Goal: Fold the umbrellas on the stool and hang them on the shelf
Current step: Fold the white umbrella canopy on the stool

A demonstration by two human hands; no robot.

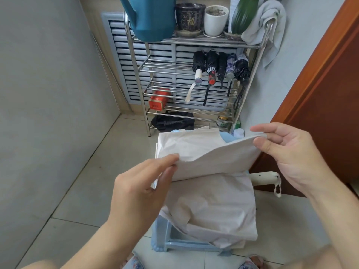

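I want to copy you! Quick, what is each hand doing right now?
Left hand: pinches the white umbrella cloth at its left edge.
Right hand: pinches the same cloth at its right edge.

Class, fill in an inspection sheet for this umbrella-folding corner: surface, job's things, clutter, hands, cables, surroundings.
Surface: blue stool on tiled floor, mostly covered by fabric.
Job's things: white umbrella lies on the stool, unfolded, handle pointing right; five folded umbrellas hang on the metal shelf.
Clutter: red tin, black bag, watering can, two pots, towel.
Hands: left hand and right hand each pinch an edge of the canopy flap.
Cables: nothing seen.
Surroundings: grey wall, louvred vent, wooden door.
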